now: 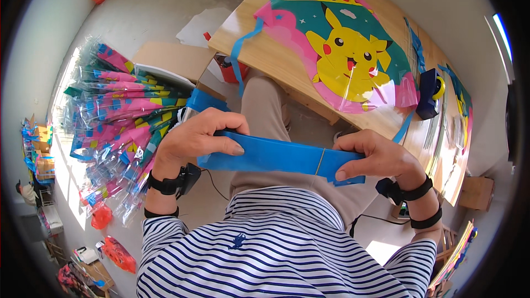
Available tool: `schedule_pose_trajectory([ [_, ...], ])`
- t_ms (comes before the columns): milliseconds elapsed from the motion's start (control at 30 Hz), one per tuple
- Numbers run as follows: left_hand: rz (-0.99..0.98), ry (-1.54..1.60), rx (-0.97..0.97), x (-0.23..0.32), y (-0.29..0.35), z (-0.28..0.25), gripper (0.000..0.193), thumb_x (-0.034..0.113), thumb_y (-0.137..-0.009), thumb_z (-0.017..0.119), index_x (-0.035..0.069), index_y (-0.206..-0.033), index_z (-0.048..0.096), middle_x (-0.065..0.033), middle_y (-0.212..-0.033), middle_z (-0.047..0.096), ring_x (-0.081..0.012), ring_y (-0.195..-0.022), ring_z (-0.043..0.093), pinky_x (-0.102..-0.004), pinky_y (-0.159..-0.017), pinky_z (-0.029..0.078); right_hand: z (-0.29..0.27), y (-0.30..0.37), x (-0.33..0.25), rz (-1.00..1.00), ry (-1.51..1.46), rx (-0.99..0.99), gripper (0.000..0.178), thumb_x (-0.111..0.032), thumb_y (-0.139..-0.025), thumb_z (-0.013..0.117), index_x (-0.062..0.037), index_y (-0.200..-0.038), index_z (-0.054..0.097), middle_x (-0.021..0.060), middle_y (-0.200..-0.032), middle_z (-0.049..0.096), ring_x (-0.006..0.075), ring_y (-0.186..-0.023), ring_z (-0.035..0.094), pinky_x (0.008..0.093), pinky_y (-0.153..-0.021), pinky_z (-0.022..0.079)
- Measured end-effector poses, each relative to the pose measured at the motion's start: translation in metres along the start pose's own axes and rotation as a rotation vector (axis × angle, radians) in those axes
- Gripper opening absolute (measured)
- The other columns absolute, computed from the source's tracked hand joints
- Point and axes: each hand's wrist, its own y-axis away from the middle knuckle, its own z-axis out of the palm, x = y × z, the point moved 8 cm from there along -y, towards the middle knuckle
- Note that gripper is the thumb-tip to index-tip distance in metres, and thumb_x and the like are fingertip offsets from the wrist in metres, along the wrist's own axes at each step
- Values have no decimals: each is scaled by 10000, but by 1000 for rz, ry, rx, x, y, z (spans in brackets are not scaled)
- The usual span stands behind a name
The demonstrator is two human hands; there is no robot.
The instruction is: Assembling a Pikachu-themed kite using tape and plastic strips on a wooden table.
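Note:
A flat folded bundle of blue plastic strips (pixel 276 154) stretches between my hands above my lap, with a thin rubber band (pixel 321 161) around it near the right end. Its left part is gripped by my left hand (pixel 207 134), thumb on top. My right hand (pixel 378 157) pinches the other end, just past the band. The fingers beneath the bundle are hidden. Beyond it, on the wooden table (pixel 243 27), lies a kite (pixel 350 55) of green, pink and yellow film with a cartoon figure; a blue tail (pixel 237 55) hangs off the table edge.
To my left spreads a pile of folded kites in clear wrapping (pixel 130 110), beside an open cardboard box (pixel 171 60). A dark blue tape dispenser (pixel 428 95) with yellow tape stands on the table's right part. Red plastic bags (pixel 117 254) lie on the floor at the lower left.

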Motion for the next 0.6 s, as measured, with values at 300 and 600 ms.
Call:
schedule_pose_trajectory([
  [300, -271, 228, 630, -192, -25, -61, 442, 84, -841, 714, 20, -1260, 590, -92, -1109, 661, -150, -959, 634, -302, -844, 508, 48, -16, 33, -73, -4, -161, 267, -211, -849, 734, 8, -987, 671, 84, -789, 645, 164, -726, 576, 323, -674, 465],
  [600, -481, 420, 988, -303, -86, -99, 771, 87, -743, 779, 12, -1428, 433, -100, -1155, 635, -192, -850, 677, -316, -739, 496, 56, -20, 45, -173, -124, -137, 282, -206, -853, 725, 19, -1017, 679, 102, -796, 643, 186, -742, 565, 346, -695, 456],
])
